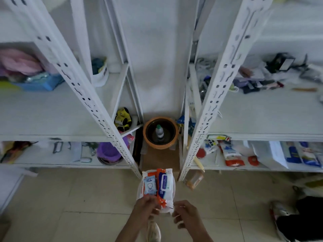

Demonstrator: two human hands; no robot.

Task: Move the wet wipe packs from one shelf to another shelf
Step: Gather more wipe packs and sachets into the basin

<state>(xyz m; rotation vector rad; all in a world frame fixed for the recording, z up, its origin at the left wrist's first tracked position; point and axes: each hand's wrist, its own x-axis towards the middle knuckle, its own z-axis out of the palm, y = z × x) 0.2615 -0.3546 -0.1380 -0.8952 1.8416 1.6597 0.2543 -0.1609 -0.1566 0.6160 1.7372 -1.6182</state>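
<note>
A stack of wet wipe packs is held low in front of me, above the floor between two white shelf units. On top lie a small blue-and-white pack [149, 185] and a larger orange-and-white pack [164, 185], with a white pack [139, 191] underneath. My left hand [146, 211] grips the near left edge of the stack. My right hand [186, 214] sits at the near right corner, fingers curled; whether it touches the stack is unclear. The left shelf unit [52, 117] and the right shelf unit [262, 116] both have bare middle boards near their fronts.
An orange pot [160, 132] with a bottle in it stands between the units. The lower right shelf holds more packs [232, 154] and bags. A purple basket [109, 151] sits on the lower left shelf. A jar [194, 179] lies on the tiled floor.
</note>
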